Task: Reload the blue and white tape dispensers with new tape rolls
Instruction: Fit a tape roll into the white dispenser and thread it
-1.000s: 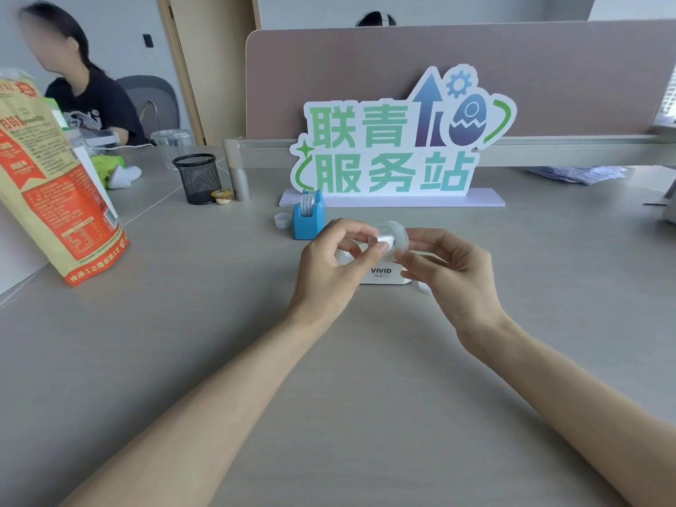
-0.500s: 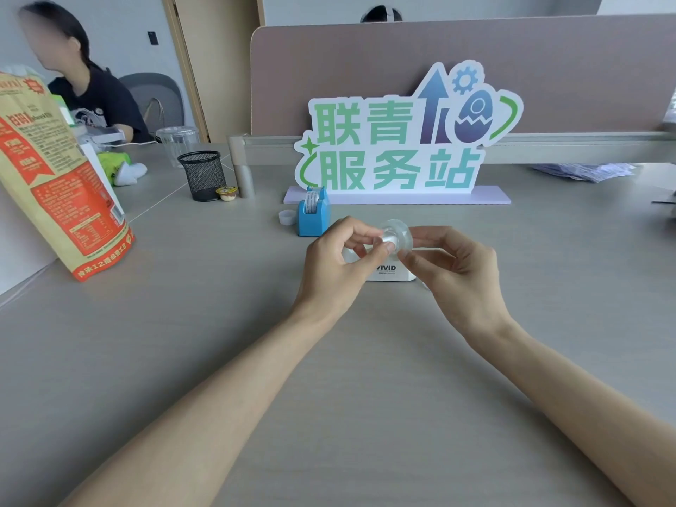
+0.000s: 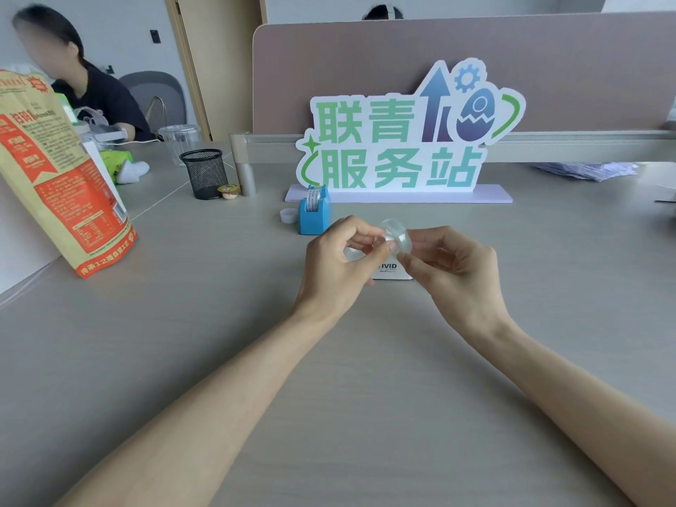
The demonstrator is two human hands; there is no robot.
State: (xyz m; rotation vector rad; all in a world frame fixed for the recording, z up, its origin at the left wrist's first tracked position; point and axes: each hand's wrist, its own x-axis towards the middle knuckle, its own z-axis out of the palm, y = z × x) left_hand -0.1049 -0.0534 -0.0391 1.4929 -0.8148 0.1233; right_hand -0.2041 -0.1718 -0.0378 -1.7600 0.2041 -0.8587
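Note:
A clear tape roll [image 3: 397, 236] is held up between both hands above the desk. My left hand [image 3: 338, 267] pinches its left side with thumb and fingertips. My right hand [image 3: 457, 272] grips its right side. Behind and below the hands sits the white tape dispenser [image 3: 392, 270], mostly hidden, with dark lettering showing. Further back stands the blue tape dispenser [image 3: 314, 215], which carries a roll of tape. A small white ring-shaped core [image 3: 289, 215] lies just left of it.
A large green and white sign [image 3: 402, 140] stands at the back. A black mesh pen cup [image 3: 204, 173] and a small yellow cup [image 3: 228, 192] sit back left. A tall orange bag [image 3: 55, 177] stands at the left. A person [image 3: 84, 86] sits far left.
Both hands stay pinched on the clear roll in almost the same spot. The fingers have shifted slightly around it.

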